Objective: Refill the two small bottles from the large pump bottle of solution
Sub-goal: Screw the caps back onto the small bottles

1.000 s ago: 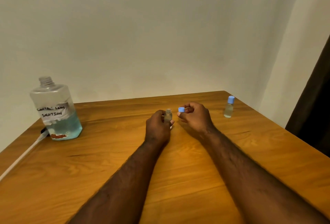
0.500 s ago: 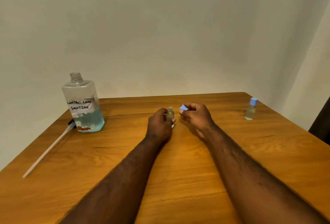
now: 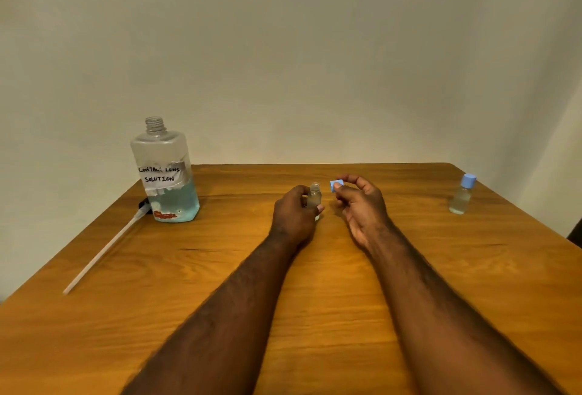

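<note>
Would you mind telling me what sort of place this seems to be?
Most likely a plain room in a home or small office: a wooden table set against bare pale walls, and a large bottle with a handwritten tape label.

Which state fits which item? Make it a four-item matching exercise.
1. large clear labelled plastic bottle
2. small clear plastic bottle, centre
3. small clear plastic bottle, far right
4. small light-blue cap

A. pinched by right hand
B. capped, standing untouched
C. neck open, white-tubed pump beside it
D. uncapped, gripped by left hand

Pairs: 1-C; 2-D; 3-B; 4-A
</note>
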